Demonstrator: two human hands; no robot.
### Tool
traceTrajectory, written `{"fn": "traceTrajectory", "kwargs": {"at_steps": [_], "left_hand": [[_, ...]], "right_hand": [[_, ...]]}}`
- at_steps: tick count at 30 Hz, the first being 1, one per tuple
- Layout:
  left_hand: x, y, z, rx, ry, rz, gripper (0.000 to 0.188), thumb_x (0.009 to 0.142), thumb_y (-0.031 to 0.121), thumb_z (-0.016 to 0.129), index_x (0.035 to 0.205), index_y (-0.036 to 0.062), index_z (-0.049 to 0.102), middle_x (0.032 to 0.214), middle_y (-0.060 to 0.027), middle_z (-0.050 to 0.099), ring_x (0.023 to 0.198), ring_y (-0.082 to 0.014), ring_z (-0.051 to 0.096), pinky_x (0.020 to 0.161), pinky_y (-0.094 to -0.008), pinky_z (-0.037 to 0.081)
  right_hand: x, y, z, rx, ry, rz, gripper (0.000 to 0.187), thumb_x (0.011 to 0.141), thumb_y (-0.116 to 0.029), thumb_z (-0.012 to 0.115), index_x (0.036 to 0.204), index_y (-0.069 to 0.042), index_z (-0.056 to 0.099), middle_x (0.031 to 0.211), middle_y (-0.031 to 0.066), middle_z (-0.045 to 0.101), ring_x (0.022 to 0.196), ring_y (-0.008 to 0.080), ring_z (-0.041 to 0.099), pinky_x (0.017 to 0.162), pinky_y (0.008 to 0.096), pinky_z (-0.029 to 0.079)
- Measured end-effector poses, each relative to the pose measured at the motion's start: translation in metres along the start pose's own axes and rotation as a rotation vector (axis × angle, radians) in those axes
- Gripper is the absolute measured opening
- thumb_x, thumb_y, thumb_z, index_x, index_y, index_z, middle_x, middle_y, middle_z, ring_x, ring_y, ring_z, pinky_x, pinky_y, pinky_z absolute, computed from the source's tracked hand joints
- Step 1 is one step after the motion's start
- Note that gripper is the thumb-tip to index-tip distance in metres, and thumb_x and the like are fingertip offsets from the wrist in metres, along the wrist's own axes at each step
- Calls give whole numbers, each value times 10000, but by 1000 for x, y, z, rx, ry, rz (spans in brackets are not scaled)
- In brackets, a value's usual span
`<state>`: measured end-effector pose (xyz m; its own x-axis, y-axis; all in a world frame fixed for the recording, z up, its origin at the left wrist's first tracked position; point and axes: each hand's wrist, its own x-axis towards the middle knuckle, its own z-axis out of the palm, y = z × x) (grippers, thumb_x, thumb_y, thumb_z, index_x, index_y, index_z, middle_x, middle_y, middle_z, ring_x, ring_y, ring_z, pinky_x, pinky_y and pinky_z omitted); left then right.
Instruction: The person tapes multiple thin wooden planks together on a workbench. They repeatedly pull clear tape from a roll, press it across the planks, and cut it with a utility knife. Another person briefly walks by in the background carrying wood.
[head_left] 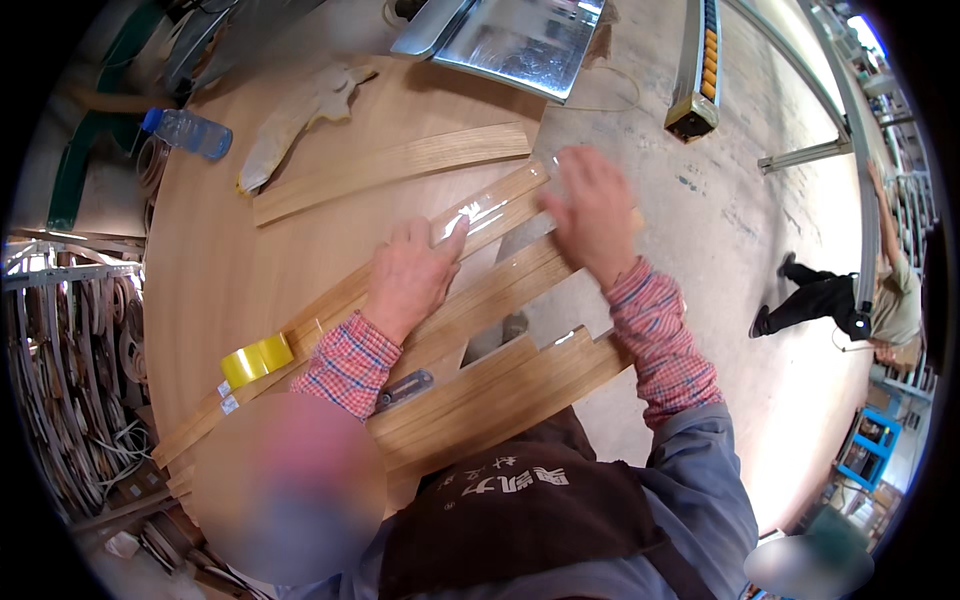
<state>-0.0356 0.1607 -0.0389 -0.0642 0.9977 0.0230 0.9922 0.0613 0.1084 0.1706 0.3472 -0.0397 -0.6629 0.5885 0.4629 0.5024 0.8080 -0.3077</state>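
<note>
The film-covered wooden strip (495, 205) slants through the centre, from eight o'clock to just past twelve; white glare on the film makes its edges hard to trace. Grey floor (720, 330) fills one o'clock to five. The wooden table (240, 270) spreads from eight to twelve, its near part lost behind a round blur at seven. At three o'clock another person (895, 295) stands in the dim rim, too small to make out well. My dark apron (530, 510) sits at six, cut off below. A wide strip (500, 390) lies just above it, its right end reaching my right sleeve (665, 345). A loose strip (390, 175) lies bare at eleven. The shiny metal plate (515, 50) at twelve is cut by the top edge. Between ten and eleven rests an off-white glove (300, 125).

My left hand (412, 275) lies over the strip, fingers loosely extended, covering part of the wood. My right hand (592, 215), at one o'clock by the strip's far end, is smeared by motion; I cannot tell whether its fingers pinch anything. A blue-capped bottle (195, 133) is at ten. Toward half past eight, a yellow tape roll (257, 360) covers some of the strip's edge.
</note>
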Motion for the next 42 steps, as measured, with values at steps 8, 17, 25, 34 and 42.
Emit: {"fn": "traceTrajectory", "kwargs": {"at_steps": [8, 17, 25, 34, 42], "left_hand": [[0, 2, 4, -19, 39, 11, 597, 906, 257, 737, 1484, 230, 586, 1059, -135, 558, 960, -311, 623, 693, -436, 569], [4, -1, 26, 36, 184, 27, 555, 892, 226, 674, 1438, 145, 606, 1007, -112, 607, 953, -286, 636, 614, -417, 556], [-4, 5, 6, -75, 66, -158, 742, 821, 282, 804, 1476, 78, 523, 1149, -125, 645, 1080, -305, 635, 801, -492, 559], [-83, -60, -35, 247, -398, -266, 570, 812, 323, 782, 1256, -11, 651, 1154, -195, 712, 1130, -375, 684, 1066, -663, 448], [-102, -86, -28, 95, -317, -189, 465, 758, 319, 837, 1048, 4, 657, 1018, -220, 707, 995, -388, 700, 890, -504, 538]], "right_hand": [[-27, 0, 13, -84, -372, -153, 775, 1012, -549, 571, 1561, -16, 448, 1629, 174, 439, 1542, 363, 350, 1254, 564, 278], [-35, -43, 33, -178, -353, -157, 832, 995, -534, 605, 1522, 88, 438, 1611, 237, 425, 1527, 437, 329, 1256, 572, 252], [-56, -75, 47, 35, -353, -284, 836, 950, -389, 705, 1537, 117, 392, 1591, 311, 407, 1514, 486, 338, 1263, 555, 277], [-42, -75, 34, 2, -356, -314, 761, 1006, -450, 628, 1466, 132, 455, 1564, 312, 432, 1477, 476, 362, 1246, 512, 312], [-44, -95, 34, -70, -357, -291, 775, 993, -467, 645, 1454, 129, 466, 1537, 312, 450, 1475, 488, 372, 1237, 533, 312]]}}
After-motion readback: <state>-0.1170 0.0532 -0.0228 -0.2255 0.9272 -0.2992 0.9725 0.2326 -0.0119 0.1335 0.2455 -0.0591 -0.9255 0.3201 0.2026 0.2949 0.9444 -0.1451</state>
